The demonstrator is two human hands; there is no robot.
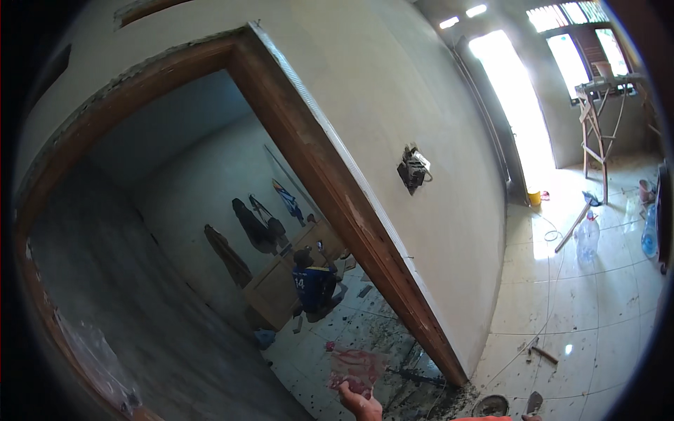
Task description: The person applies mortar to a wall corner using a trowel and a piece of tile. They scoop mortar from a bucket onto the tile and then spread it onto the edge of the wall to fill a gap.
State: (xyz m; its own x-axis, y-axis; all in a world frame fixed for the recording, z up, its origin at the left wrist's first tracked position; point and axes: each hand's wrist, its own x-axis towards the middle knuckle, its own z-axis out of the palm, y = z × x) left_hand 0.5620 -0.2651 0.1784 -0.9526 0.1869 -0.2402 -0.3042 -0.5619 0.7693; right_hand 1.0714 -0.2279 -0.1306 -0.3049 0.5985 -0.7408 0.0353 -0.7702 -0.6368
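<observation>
At the lower middle, my left hand (361, 403) is closed on a thin clear plastic packet (357, 370) with red markings. It is held up in front of the doorway, over the dirt-strewn tiled floor. What is inside the packet, if anything, is too blurred to tell. Farther right, an orange edge of cloth, likely my right sleeve (484, 419), just enters at the bottom. Beyond it a small skin-toned patch, perhaps my right hand (531, 418), is cut off by the frame, its fingers hidden. Close by lies a dark blade-like piece (535, 402).
A brown wooden door frame (337, 189) stands before me. Inside, a person (314, 281) in a blue shirt squats by wooden panels. A hammer-like tool (544, 355), a round dark container (490, 405), bottles (587, 238), a cable and a wooden trestle (597, 133) are to the right.
</observation>
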